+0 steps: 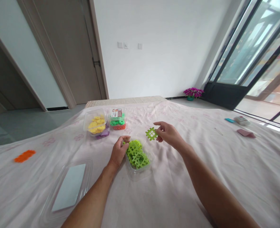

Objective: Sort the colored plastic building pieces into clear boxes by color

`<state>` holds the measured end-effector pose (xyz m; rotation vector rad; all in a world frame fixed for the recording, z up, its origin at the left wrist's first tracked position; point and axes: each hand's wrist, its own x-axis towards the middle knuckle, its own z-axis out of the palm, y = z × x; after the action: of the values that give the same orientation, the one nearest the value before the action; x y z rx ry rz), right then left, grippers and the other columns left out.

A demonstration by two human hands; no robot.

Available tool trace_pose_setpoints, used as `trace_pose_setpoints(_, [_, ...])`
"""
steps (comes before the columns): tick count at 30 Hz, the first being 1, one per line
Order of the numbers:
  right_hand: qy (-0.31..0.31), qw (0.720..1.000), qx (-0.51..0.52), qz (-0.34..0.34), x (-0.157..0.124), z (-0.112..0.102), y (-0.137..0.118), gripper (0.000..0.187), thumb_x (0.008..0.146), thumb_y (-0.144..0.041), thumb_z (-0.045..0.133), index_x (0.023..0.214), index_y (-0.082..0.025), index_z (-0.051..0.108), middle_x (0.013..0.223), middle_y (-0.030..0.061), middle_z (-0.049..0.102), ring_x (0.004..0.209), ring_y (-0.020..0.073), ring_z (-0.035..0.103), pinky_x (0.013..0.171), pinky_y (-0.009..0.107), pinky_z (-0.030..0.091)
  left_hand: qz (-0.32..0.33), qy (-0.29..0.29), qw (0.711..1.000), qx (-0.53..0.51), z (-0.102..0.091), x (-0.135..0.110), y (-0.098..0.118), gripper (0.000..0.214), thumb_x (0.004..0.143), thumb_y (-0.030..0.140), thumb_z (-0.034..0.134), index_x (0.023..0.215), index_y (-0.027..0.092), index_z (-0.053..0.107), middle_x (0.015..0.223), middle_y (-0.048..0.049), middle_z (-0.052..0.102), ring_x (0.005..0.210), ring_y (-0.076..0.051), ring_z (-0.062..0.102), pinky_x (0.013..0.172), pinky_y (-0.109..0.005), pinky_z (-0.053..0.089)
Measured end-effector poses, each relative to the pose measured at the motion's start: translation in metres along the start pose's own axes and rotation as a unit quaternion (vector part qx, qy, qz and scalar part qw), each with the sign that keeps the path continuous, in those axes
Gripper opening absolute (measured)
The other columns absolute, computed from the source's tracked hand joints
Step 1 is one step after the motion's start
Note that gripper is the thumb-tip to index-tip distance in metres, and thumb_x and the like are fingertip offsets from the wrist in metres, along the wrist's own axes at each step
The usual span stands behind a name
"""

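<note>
A lime-green interlocking plastic building piece (pixel 151 134), square with notched edges and a window-like grid, is pinched between the thumb and fingers of my right hand (pixel 166 134). It is held above the cloth, just beyond the right side of a clear plastic tub (pixel 138 172). Inside that tub lies a heap of similar lime-green pieces (pixel 137 154). My left hand (pixel 118 151) curls around the tub's left rim near its far corner, with fingertips partly hidden by the hand and the pieces.
A clear lid (pixel 89 167) with a white label lies front left. An orange piece (pixel 24 156) is at the far left. Beyond stand tubs of yellow pieces (pixel 96 124) and green pieces (pixel 117 120). A pink cloth (pixel 245 133) and a blue item (pixel 229 120) lie right.
</note>
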<state>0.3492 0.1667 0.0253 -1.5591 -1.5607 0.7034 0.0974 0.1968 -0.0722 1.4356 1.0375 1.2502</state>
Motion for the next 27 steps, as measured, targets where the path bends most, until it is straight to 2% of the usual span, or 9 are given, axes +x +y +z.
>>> trace_pose_setpoints(3, [-0.049, 0.996, -0.064, -0.022, -0.018, 0.002, -0.028, 0.033, 0.082, -0.019, 0.054, 0.112, -0.017, 0.068, 0.069, -0.0004, 0.069, 0.055, 0.0119, 0.066, 0.052, 0.02, 0.049, 0.0, 0.0, 1.0, -0.005, 0.0, -0.001, 0.002, 0.032, 0.075, 0.026, 0.058, 0.105, 0.018, 0.064, 0.107, -0.0066, 0.069, 0.101, -0.021, 0.064, 0.097, -0.038, 0.046])
trace_pose_setpoints(6, [-0.059, 0.974, -0.2, -0.087, -0.03, 0.008, -0.044, 0.031, 0.08, -0.015, 0.053, 0.104, -0.02, 0.072, 0.07, -0.0002, 0.07, 0.063, 0.013, 0.066, 0.06, 0.021, 0.046, -0.005, 0.005, 1.0, -0.004, 0.001, -0.002, 0.004, 0.031, 0.074, 0.025, 0.058, 0.104, 0.018, 0.064, 0.106, -0.0064, 0.068, 0.101, -0.021, 0.063, 0.097, -0.037, 0.046])
trace_pose_setpoints(9, [-0.06, 0.94, -0.311, -0.129, -0.036, 0.019, -0.047, 0.034, 0.079, -0.014, 0.052, 0.106, -0.02, 0.072, 0.083, 0.0028, 0.074, 0.074, 0.0157, 0.067, 0.066, 0.024, 0.043, -0.013, 0.007, 1.0, -0.011, 0.002, -0.003, 0.006, 0.032, 0.073, 0.026, 0.058, 0.104, 0.018, 0.063, 0.106, -0.0062, 0.068, 0.102, -0.021, 0.063, 0.097, -0.037, 0.046])
trace_pose_setpoints(13, [-0.078, 0.906, -0.393, -0.133, -0.039, 0.035, -0.041, 0.033, 0.082, -0.015, 0.051, 0.11, -0.018, 0.069, 0.1, 0.0082, 0.075, 0.086, 0.021, 0.068, 0.067, 0.028, 0.041, -0.006, 0.007, 1.0, -0.003, 0.003, -0.003, 0.007, 0.032, 0.074, 0.025, 0.057, 0.105, 0.018, 0.063, 0.106, -0.0062, 0.068, 0.101, -0.021, 0.063, 0.097, -0.036, 0.046])
trace_pose_setpoints(16, [-0.099, 0.896, -0.414, -0.128, -0.041, 0.04, -0.039, 0.031, 0.085, -0.018, 0.051, 0.11, -0.02, 0.069, 0.103, 0.0085, 0.074, 0.088, 0.022, 0.068, 0.066, 0.028, 0.039, -0.004, 0.002, 1.0, 0.004, 0.002, -0.004, 0.007, 0.032, 0.076, 0.026, 0.056, 0.106, 0.018, 0.063, 0.106, -0.0061, 0.068, 0.101, -0.021, 0.063, 0.096, -0.036, 0.046])
trace_pose_setpoints(20, [-0.117, 0.909, -0.38, -0.127, -0.041, 0.035, -0.042, 0.031, 0.085, -0.026, 0.057, 0.114, -0.022, 0.069, 0.097, 0.0056, 0.073, 0.084, 0.0204, 0.067, 0.065, 0.027, 0.037, -0.004, -0.003, 1.0, 0.008, 0.002, -0.005, 0.007, 0.032, 0.078, 0.026, 0.056, 0.109, 0.018, 0.062, 0.106, -0.0059, 0.068, 0.1, -0.021, 0.063, 0.094, -0.034, 0.047])
trace_pose_setpoints(23, [-0.136, 0.917, -0.35, -0.132, -0.04, 0.032, -0.045, 0.033, 0.083, -0.025, 0.059, 0.115, -0.023, 0.069, 0.092, 0.0043, 0.073, 0.081, 0.0187, 0.066, 0.064, 0.026, 0.036, -0.004, -0.003, 1.0, 0.009, 0.002, -0.004, 0.007, 0.032, 0.079, 0.027, 0.056, 0.109, 0.018, 0.062, 0.105, -0.0053, 0.068, 0.099, -0.02, 0.063, 0.093, -0.033, 0.047])
trace_pose_setpoints(27, [-0.107, 0.921, -0.349, -0.134, -0.04, 0.032, -0.045, 0.034, 0.083, -0.022, 0.057, 0.115, -0.023, 0.069, 0.091, 0.0041, 0.072, 0.077, 0.0172, 0.064, 0.063, 0.026, 0.036, -0.008, 0.001, 1.0, 0.008, 0.002, -0.005, 0.008, 0.032, 0.077, 0.027, 0.056, 0.107, 0.019, 0.062, 0.105, -0.0048, 0.069, 0.097, -0.02, 0.063, 0.091, -0.034, 0.048])
